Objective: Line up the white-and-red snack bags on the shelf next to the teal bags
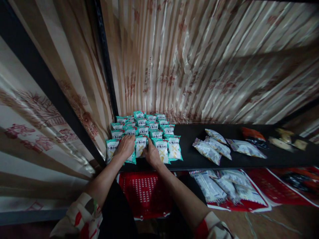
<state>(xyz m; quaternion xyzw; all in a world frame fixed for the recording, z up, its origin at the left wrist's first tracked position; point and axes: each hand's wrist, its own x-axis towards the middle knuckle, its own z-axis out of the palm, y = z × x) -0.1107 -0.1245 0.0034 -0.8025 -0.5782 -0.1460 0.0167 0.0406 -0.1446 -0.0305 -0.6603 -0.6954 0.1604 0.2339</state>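
Observation:
Several teal and white snack packets (pixel 149 131) stand in rows at the left end of a black shelf (pixel 189 156). My left hand (pixel 126 146) lies over a front-row packet with its fingers curled down on it. My right hand (pixel 151 153) sits just right of it, fingers pressed against a packet (pixel 141 146) in the front row between the two hands. Both forearms reach up from the bottom of the view.
Silver packets (pixel 211 146) lie loose on the shelf's middle, with orange and pale ones (pixel 251 134) further right. A red basket (pixel 146 194) sits below the shelf, more packets (pixel 219 187) lie on a red sheet beside it. Striped curtains hang behind and left.

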